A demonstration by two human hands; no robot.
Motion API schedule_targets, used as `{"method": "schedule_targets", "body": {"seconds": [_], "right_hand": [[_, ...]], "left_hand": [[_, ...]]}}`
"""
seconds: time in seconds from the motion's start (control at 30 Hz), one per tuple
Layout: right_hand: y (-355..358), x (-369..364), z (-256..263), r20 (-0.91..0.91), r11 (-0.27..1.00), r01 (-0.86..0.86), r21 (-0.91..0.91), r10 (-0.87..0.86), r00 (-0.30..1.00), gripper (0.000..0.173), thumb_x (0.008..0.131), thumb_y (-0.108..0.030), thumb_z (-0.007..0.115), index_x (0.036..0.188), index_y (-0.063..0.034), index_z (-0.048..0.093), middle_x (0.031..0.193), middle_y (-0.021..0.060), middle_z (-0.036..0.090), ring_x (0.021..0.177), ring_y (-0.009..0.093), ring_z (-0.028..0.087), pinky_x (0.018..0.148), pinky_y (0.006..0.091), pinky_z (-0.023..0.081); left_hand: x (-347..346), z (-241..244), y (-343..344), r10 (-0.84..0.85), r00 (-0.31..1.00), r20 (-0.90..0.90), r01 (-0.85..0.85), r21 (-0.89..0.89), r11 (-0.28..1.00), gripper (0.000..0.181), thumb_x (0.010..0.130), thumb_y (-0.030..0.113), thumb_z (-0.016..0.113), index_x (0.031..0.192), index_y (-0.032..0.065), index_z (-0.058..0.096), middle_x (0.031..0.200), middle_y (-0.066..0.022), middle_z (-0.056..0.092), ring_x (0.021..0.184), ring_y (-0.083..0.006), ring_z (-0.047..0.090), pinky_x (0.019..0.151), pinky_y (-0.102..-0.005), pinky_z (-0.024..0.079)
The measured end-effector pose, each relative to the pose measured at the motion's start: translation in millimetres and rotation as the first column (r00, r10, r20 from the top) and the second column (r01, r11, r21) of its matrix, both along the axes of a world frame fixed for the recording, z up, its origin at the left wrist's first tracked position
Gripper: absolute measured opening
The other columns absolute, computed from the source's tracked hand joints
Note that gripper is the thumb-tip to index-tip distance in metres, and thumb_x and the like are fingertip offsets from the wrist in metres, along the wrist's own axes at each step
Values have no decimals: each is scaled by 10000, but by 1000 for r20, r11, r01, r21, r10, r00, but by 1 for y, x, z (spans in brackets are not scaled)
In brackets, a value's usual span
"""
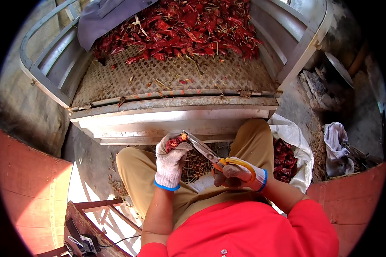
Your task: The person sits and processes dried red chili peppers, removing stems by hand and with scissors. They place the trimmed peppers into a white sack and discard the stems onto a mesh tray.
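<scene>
My left hand [173, 157], in a white knit glove with a blue cuff, is closed around a dried red chili pepper [173, 143] whose orange end points toward the scissors. My gloved right hand [239, 173] holds scissors with yellow-orange handles [241, 161]; the blades [202, 147] reach to the pepper's end beside my left fingers. Whether the blades are parted is hard to tell. Beyond my hands, many dried red chili peppers [193, 29] are heaped on the textured metal bed [180, 75] of a cart.
Metal side rails [48, 80] flank the cart bed, and a grey cloth [107, 19] lies over its left part. A white woven sack [304, 151] with dark red peppers stands right of my knee. Cut stems [196, 165] litter the floor between my legs. A wooden chair [93, 221] is at lower left.
</scene>
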State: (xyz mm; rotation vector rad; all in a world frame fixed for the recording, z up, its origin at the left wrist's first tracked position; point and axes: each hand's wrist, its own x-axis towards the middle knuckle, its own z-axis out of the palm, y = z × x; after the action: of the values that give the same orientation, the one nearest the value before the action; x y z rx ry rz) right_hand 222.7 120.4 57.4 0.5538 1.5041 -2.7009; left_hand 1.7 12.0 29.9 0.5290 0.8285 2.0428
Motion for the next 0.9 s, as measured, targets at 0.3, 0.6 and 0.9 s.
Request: {"method": "schedule_targets", "body": {"seconds": [0.3, 0.6, 0.9], "right_hand": [[30, -25, 18, 190, 797, -114, 593, -1, 982, 613, 849, -603, 723, 1067, -47, 587, 874, 80, 678, 687, 181, 600, 580, 293, 439], [40, 8, 69, 588, 80, -587, 806, -219, 778, 609, 810, -605, 724, 1098, -73, 656, 967, 187, 704, 937, 395, 682, 753, 462, 527], [189, -15, 98, 101, -483, -525, 701, -662, 743, 370, 849, -443, 656, 988, -111, 741, 901, 148, 741, 844, 349, 723, 764, 452, 575]], "left_hand": [[-1, -6, 6, 34, 989, 146, -57, 159, 986, 207, 796, 3, 700, 989, 27, 630, 733, -32, 581, 584, -123, 496, 518, -268, 389], [-10, -35, 8, -7, 964, 266, -50, 208, 977, 261, 770, 28, 720, 1008, 24, 612, 786, -61, 601, 657, -179, 534, 611, -308, 441], [-4, -37, 13, -11, 983, 182, -21, 169, 985, 284, 761, -11, 654, 1042, -11, 613, 805, -94, 616, 675, -197, 559, 613, -327, 453]]}}
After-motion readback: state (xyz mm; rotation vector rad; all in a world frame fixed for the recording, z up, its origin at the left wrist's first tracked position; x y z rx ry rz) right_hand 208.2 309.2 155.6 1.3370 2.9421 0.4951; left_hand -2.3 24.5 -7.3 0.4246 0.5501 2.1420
